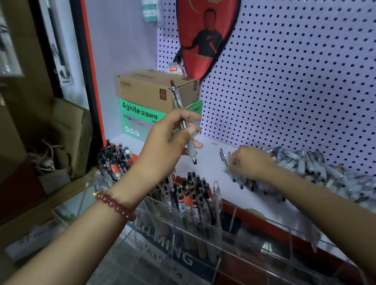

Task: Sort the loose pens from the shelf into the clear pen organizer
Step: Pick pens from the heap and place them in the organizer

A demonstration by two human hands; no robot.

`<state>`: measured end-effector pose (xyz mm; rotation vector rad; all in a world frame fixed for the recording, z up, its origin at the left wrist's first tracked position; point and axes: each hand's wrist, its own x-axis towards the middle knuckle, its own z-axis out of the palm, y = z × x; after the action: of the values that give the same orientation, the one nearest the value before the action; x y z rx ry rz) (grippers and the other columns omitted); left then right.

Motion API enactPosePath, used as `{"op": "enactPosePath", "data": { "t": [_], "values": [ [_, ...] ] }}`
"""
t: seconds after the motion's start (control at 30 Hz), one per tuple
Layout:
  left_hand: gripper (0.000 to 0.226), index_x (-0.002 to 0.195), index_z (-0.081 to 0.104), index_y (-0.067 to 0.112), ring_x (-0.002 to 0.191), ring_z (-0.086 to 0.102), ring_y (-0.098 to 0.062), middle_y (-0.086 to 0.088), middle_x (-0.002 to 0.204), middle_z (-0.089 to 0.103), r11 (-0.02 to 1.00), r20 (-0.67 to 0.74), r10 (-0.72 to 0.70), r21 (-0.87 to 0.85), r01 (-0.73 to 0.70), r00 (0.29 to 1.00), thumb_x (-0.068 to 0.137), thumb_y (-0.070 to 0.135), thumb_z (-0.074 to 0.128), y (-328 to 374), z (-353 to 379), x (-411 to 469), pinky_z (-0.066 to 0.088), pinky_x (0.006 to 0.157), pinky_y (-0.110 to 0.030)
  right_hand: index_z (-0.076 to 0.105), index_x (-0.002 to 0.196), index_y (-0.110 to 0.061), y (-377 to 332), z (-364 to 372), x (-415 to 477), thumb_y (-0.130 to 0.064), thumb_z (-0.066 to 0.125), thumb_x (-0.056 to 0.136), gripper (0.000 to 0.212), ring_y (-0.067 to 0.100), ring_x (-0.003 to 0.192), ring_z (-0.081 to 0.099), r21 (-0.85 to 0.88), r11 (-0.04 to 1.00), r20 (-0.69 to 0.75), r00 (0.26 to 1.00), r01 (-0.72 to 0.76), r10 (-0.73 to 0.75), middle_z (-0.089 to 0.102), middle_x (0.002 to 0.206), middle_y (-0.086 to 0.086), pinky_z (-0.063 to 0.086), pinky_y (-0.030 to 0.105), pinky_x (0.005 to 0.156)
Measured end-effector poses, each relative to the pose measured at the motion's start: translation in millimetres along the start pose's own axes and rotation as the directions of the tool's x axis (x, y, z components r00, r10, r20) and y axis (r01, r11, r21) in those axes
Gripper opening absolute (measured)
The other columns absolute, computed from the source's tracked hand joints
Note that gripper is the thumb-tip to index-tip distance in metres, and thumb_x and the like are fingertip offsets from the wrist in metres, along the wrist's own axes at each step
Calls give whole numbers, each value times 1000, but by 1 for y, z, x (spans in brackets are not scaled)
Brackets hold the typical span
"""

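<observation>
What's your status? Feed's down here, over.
Left hand holds one pen. Right hand at shelf pen pile, grip unclear. Organizer part filled, nothing blocking.

The left hand (168, 137), with a beaded bracelet (114, 205) on its wrist, pinches a pen (183, 123) in its fingers (191, 119), holding it tilted, tip down and to the right, above the clear pen organizer (230, 234), where other pens (193, 195) stand upright in compartments. The right hand (251, 162) reaches onto the white shelf (207, 166) at the near edge of a pile of loose pens (317, 169), fingers curled down among them, the grip itself hidden. Behind, a cardboard box (151, 87) sits on a green box (137, 116), and a red racket cover (205, 25) hangs on the pegboard (310, 74).
</observation>
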<state>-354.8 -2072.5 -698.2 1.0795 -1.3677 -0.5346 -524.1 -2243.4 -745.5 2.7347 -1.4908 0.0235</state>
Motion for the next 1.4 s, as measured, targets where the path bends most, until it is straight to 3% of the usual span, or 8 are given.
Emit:
{"op": "enactPosePath", "data": {
  "t": [0.13,0.3,0.63,0.73,0.87,1.13,1.3,1.4],
  "values": [
    [19,104,54,15,61,64,-5,-7,85,60,1000,-4,-7,-1,7,1000,98,0,45,1,0,1,53,61,-16,42,58,-12,-13,8,1,-42,58,91,48,14,51,38,-121,992,-12,1000,-27,26,39,58,0,39,25,57],
    [20,101,54,20,63,65,-2,-8,87,61,1000,1,-16,19,16,1000,98,2,45,1,-1,0,54,61,-18,38,58,-16,-25,6,7,-34,59,91,43,13,51,38,-92,991,23,995,-96,99,41,56,-2,33,25,55],
    [22,93,48,23,64,64,-19,-14,109,64,999,-39,-23,-25,22,999,96,1,48,6,-2,-4,53,55,-19,42,57,-15,-18,-26,-10,-20,60,88,36,16,48,38,501,865,-120,989,-19,91,40,52,3,46,30,65],
    [19,92,50,21,60,64,-4,-16,108,63,999,-55,-33,-16,32,998,95,3,52,7,1,-5,53,52,-21,41,59,-16,-31,-50,-36,-21,58,87,33,21,52,51,620,783,-186,979,48,87,49,58,15,54,34,69],
    [16,94,51,23,65,64,-2,-19,110,61,999,-65,-35,-8,34,997,96,7,52,9,7,-7,51,51,-18,54,62,-13,-60,-76,-80,-17,54,87,25,14,58,44,773,616,-231,972,154,46,53,62,1,45,30,68],
    [10,101,49,11,48,52,-5,3,70,57,993,52,40,-109,-35,998,94,7,54,20,25,-21,41,45,-14,64,78,-6,-83,-80,-131,-6,56,90,14,-4,39,46,830,467,-294,951,305,-99,59,57,-2,34,5,45],
    [22,98,41,18,42,52,-9,-4,63,52,998,62,49,-48,-47,997,95,-2,50,15,30,-27,40,43,-17,69,87,-5,-77,-69,-134,-7,63,86,6,31,60,61,773,547,-277,947,321,-164,69,65,5,53,29,63],
    [26,100,35,26,51,57,-13,-1,71,58,998,94,43,44,-47,995,98,2,46,17,30,-29,45,46,-20,60,76,-11,-74,-73,-138,-26,53,87,19,11,49,51,676,667,-351,933,314,-83,57,55,-6,46,28,56]
  ]
}}
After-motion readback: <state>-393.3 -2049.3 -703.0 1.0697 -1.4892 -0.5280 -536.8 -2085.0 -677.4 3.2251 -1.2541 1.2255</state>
